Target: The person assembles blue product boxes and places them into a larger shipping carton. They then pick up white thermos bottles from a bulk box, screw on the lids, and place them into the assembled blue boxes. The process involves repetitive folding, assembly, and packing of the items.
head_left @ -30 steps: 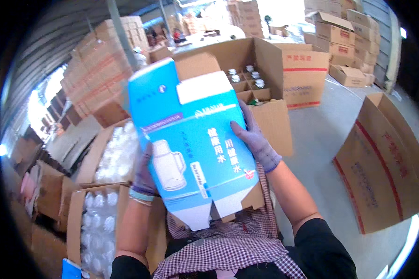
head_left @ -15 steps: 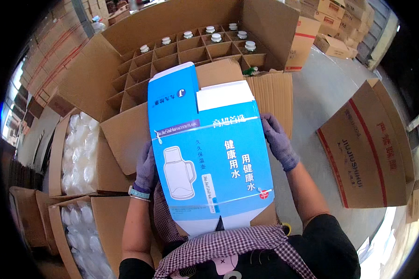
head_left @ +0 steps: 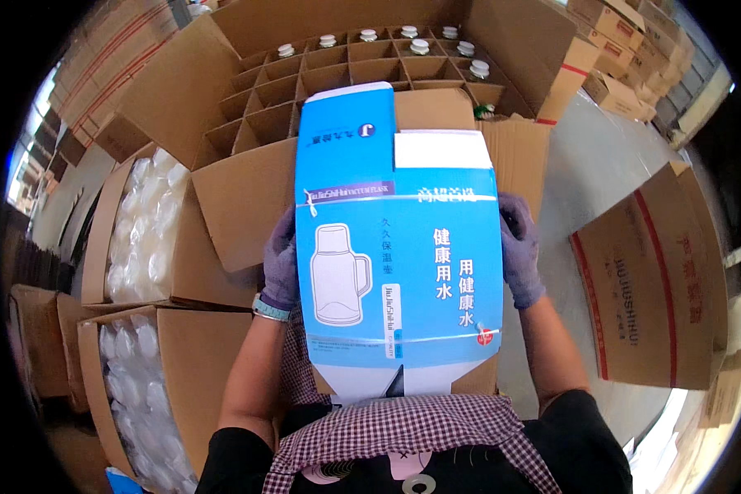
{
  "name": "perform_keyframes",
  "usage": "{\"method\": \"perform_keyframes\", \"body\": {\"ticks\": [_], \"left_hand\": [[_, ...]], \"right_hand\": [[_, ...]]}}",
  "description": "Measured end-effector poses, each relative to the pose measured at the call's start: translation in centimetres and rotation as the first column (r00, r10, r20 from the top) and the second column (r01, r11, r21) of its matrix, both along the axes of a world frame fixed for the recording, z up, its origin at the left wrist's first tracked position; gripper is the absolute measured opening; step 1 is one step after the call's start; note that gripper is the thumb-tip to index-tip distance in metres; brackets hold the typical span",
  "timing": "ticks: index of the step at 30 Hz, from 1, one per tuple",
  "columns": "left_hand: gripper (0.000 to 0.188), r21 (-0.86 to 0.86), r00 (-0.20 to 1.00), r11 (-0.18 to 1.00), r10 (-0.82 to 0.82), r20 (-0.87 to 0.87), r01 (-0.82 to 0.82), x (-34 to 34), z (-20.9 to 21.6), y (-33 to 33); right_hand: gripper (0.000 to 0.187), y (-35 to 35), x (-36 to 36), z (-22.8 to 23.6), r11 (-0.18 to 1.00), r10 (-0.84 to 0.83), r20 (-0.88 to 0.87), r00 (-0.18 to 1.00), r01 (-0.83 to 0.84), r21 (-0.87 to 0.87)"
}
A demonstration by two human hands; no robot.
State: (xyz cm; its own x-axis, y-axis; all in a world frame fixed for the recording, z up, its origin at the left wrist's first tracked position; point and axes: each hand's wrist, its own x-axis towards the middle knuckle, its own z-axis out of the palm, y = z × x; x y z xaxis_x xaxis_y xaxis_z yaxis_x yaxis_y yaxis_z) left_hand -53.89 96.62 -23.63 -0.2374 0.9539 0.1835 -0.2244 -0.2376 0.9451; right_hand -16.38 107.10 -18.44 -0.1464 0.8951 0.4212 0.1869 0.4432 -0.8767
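I hold a tall blue and white carton [head_left: 399, 247] printed with a flask drawing, upright in front of my chest, its end flaps open. My left hand [head_left: 280, 263], in a purple glove with a wristband, grips its left edge. My right hand [head_left: 519, 251], also gloved, grips its right edge. Behind the carton stands a big open cardboard box [head_left: 247, 181] divided into a grid of cells, with several white-capped flasks [head_left: 420, 45] in the far row.
Two open cardboard boxes of clear plastic-wrapped items [head_left: 144, 226] stand at my left. A closed brown box with red stripes [head_left: 663, 280] lies on the grey floor at my right. More stacked boxes [head_left: 617, 58] fill the back.
The blue carton has swung from a tilt to upright and come nearer my chest. My view has dropped down toward the divided box.
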Motion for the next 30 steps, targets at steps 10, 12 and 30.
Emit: {"method": "perform_keyframes", "body": {"ticks": [10,12,30], "left_hand": [[0.029,-0.033,0.996,0.999,0.03,-0.084,-0.033,0.5,0.1,-0.9],[0.032,-0.029,0.976,0.999,0.007,-0.217,-0.013,0.2,1.5,-1.7],[0.045,-0.411,0.933,0.91,-0.197,-0.302,0.059,3.9,0.5,-18.6]], "right_hand": [[0.011,-0.1,0.0,0.3,0.967,0.099,-0.169,0.981,-0.135,-0.215],[0.01,0.4,1.0,0.3,0.962,0.191,-0.102,0.976,-0.207,-0.18],[0.028,-12.3,9.0,-2.2,0.94,0.342,0.267,0.901,-0.324,-0.109]]}}
